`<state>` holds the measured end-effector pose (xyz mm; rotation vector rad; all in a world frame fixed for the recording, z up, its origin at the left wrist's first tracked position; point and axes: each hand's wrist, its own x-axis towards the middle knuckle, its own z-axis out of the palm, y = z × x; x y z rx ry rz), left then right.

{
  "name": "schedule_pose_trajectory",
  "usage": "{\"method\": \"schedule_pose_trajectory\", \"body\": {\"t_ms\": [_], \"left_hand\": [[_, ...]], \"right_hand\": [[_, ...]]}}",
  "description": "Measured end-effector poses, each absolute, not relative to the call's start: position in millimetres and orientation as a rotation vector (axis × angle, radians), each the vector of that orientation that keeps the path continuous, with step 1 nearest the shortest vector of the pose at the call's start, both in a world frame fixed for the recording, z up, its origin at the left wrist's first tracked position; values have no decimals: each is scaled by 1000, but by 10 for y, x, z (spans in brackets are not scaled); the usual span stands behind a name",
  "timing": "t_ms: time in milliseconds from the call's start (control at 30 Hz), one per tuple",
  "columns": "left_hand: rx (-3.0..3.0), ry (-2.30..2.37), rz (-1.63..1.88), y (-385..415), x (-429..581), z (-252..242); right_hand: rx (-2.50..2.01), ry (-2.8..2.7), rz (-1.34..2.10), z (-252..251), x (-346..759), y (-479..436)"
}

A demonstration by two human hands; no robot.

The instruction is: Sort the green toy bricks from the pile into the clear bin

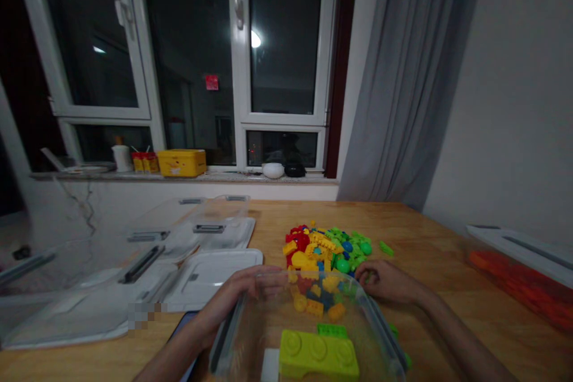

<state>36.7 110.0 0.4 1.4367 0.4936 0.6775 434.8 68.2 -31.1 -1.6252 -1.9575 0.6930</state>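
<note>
A clear plastic box [250,334] with grey side edges stands right in front of me. My left hand [257,282] reaches along its left side, fingers curved around the far left corner. My right hand [380,279] is beyond the box's far right corner, at the edge of a pile of toy bricks [320,246]. Its fingers are curled in, and what they hold, if anything, is hidden. Red, yellow, blue and green pieces make up the pile. A large yellow-green brick [317,355] with three studs and a small green brick [332,330] show within the box's outline.
White lids [219,262] and other clear boxes [147,286] crowd the table's left side. At the right edge stands a container with orange-red contents [519,280]. A loose green brick [385,248] lies right of the pile. The windowsill behind holds a yellow box [181,163].
</note>
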Motion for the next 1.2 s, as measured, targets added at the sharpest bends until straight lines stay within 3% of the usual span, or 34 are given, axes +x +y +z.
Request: {"method": "schedule_pose_trajectory", "body": {"t_ms": [733,1200], "left_hand": [[1343,502,657,988,368,117],[1332,442,634,1111,397,16]], "right_hand": [[-1249,-1581,514,46,4069,582],[-889,-1629,788,53,3645,387]]}}
